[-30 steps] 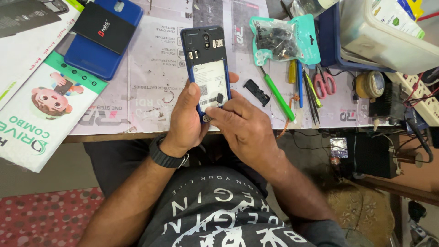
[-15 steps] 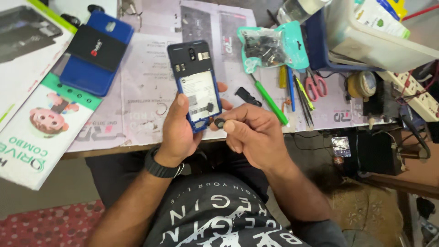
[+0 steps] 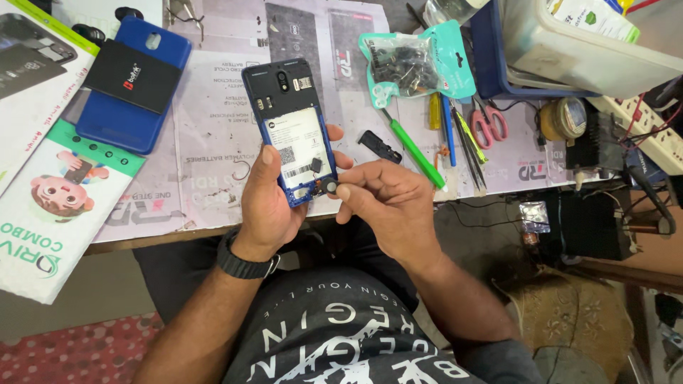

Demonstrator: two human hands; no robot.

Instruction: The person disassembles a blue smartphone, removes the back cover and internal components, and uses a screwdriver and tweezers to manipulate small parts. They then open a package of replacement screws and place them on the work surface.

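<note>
A phone (image 3: 290, 128) with its back cover off is held in the left hand (image 3: 274, 203), face down and tilted a little, its camera end toward 12 o'clock. The left fingers are curled around the phone's lower half, the thumb laid along its left edge and fingertips showing at its right edge. A white label is seen in the open battery bay.

The right hand (image 3: 388, 203) is at 3 o'clock of the phone's lower end. Its thumb and forefinger are pressed together on a small round part (image 3: 331, 187), which is touching the phone's bottom right corner. The other fingers are loosely curled. A dark watch (image 3: 245, 264) is worn on the left wrist.

The phone is held just above the near edge of the table (image 3: 213, 178), which is covered by printed paper. At 10 o'clock of the phone a blue cover (image 3: 131, 85) is lying, with a black battery (image 3: 134, 76) on top of it. At 9 o'clock, well apart, a green and white box (image 3: 53, 206) is seen. At 2 o'clock a teal packet (image 3: 420, 64) of small black parts is lying. Between the packet and the right hand a small black piece (image 3: 378, 146) and a green screwdriver (image 3: 416, 153) are resting. Farther toward 3 o'clock, red scissors (image 3: 489, 122), tweezers (image 3: 468, 146) and a tape roll (image 3: 562, 117) are found.
</note>
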